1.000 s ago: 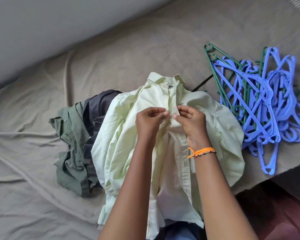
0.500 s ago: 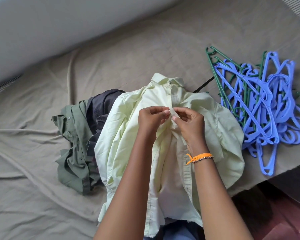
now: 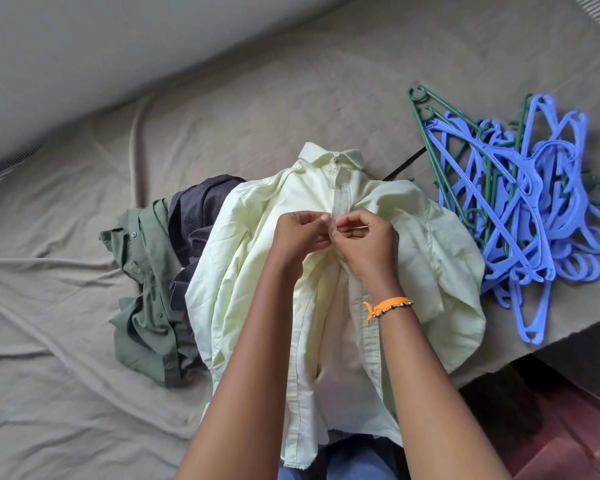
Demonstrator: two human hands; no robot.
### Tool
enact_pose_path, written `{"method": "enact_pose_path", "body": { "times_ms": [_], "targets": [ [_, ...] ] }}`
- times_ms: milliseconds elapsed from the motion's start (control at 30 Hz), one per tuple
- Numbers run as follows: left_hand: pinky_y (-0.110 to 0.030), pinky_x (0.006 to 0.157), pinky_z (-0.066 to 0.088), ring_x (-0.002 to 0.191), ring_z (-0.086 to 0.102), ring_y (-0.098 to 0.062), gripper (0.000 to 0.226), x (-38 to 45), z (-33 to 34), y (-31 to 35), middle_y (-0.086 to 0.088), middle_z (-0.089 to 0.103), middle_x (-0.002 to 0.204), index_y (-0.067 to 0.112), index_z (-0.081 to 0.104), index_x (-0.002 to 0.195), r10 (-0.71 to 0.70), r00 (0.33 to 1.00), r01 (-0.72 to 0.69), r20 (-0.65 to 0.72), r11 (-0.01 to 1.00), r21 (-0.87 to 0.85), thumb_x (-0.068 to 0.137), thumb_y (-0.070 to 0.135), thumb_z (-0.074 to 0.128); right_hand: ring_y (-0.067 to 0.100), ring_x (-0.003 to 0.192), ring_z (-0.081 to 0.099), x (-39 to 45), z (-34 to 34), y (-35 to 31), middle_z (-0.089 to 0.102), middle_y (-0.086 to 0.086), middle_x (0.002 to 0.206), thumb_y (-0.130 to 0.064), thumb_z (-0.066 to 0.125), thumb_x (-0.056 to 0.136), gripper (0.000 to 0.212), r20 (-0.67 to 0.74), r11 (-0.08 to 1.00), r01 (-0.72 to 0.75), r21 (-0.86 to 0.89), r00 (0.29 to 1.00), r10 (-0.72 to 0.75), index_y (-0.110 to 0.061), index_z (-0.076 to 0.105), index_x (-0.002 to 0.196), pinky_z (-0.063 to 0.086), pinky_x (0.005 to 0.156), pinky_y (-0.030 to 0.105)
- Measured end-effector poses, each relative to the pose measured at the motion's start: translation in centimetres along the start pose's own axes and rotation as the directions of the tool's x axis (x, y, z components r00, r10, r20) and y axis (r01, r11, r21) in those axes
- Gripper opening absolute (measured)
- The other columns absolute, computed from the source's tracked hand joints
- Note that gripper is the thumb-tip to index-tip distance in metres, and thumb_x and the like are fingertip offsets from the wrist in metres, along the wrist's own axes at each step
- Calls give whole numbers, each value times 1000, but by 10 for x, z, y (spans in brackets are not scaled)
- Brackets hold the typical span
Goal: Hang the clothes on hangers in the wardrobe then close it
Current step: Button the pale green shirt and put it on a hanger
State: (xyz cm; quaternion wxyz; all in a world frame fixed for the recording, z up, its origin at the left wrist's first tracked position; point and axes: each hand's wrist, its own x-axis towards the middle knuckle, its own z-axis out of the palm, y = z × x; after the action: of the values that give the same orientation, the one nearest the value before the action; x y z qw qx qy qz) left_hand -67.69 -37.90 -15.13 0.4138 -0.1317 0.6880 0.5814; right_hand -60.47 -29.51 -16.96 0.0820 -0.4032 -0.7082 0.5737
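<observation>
Head view: one pale yellow shirt (image 3: 426, 237) is pinched at its placket by left hand (image 3: 300, 233) and right hand (image 3: 369, 244), beside two other garments and a hanger pile (image 3: 520, 202).

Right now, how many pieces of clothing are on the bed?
3: a pale yellow shirt in the middle, a dark garment left of it, a green shirt farthest left. More may be hidden underneath.

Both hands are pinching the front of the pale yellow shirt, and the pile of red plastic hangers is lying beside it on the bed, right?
Nearly. In the head view the pile of plastic hangers is blue and green, not red. Both the left hand and right hand pinch the pale yellow shirt.
</observation>
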Motion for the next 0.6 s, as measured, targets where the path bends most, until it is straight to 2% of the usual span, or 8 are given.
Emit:
{"method": "enact_pose_path", "body": {
  "times_ms": [133,300,367,500,600],
  "targets": [
    [-14,52,51,48,61,-3,8,-1,3,-1,-4,64,61,5,64,78,-3,1000,3,-23,1000,-23,83,4,70,0,55,58,-7,5,3,65,3,67,-1,72,73,14,-47,997,69,-16,996,-70,-14,65,74,45,57,8],
    [-13,51,51,49,63,-4,10,-4,5,-4,2,66,53,5,62,76,-12,1000,8,-29,989,-144,82,1,69,-1,56,59,-8,1,2,63,-7,64,0,72,73,16,-52,999,39,31,998,-37,-13,65,78,47,57,9],
    [-12,52,50,48,60,-3,14,-4,6,-5,3,63,53,6,61,72,-6,999,0,-48,990,-143,80,4,72,-1,56,61,-7,-1,2,65,-8,67,1,71,73,15,-33,998,29,54,999,-28,-11,66,81,49,58,11],
    [-13,54,48,48,57,-4,18,-3,7,-7,2,61,53,8,60,68,20,998,-26,-57,993,-119,80,8,73,8,66,68,-6,-4,6,69,-6,75,-10,70,78,10,-3,994,-26,108,1000,26,-16,68,85,54,66,22],
    [-16,62,54,53,63,-4,13,-2,5,-10,3,65,55,6,63,74,14,1000,-15,-11,991,-135,87,5,65,6,65,66,-4,-5,9,68,-9,75,-17,76,75,14,-8,994,-67,89,998,68,-19,66,85,53,65,20]
  ]
}}
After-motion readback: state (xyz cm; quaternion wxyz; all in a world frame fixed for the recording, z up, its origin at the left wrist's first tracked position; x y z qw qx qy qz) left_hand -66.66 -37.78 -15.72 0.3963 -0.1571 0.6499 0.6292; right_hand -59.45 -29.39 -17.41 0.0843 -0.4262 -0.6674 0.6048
